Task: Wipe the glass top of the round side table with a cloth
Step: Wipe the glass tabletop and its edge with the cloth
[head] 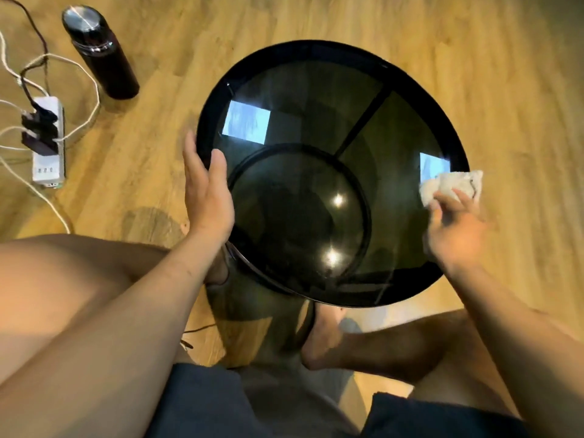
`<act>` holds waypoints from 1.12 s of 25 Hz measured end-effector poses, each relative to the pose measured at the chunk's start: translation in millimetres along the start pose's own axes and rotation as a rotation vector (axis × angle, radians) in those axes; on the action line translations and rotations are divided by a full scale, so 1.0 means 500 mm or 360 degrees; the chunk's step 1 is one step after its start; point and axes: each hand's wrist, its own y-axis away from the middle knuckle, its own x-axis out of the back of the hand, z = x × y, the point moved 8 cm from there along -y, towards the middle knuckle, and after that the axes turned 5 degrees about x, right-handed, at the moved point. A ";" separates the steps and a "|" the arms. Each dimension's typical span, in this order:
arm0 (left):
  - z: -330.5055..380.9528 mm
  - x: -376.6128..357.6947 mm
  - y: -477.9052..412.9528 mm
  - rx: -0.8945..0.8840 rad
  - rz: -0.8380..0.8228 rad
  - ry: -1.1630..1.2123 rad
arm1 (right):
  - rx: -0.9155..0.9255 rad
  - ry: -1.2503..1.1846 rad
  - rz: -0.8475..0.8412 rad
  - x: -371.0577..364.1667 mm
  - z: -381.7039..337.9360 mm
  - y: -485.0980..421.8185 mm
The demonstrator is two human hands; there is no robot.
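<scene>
The round side table has a black rim and a dark smoked-glass top that fills the middle of the view. Through the glass a lower round shelf shows. My left hand grips the table's left rim, thumb on the glass and fingers outside the edge. My right hand holds a crumpled white cloth pressed on the glass at the right edge, slightly blurred with motion.
A dark metal flask stands on the wooden floor at the upper left. A white power strip with plugs and trailing cables lies at the far left. My bare legs and feet sit below the table's near edge.
</scene>
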 end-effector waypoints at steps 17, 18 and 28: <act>-0.019 0.004 0.003 0.0103 -0.0031 0.0006 | 0.1126 -0.0295 -0.0043 -0.205 -0.649 -0.348; -0.019 0.004 0.001 0.0100 -0.0039 -0.0008 | 0.0923 -0.0328 -0.0012 -0.204 -0.650 -0.353; -0.004 0.015 -0.028 0.0225 -0.0026 0.0575 | 0.1903 -0.0556 -0.0681 -0.114 -0.531 0.181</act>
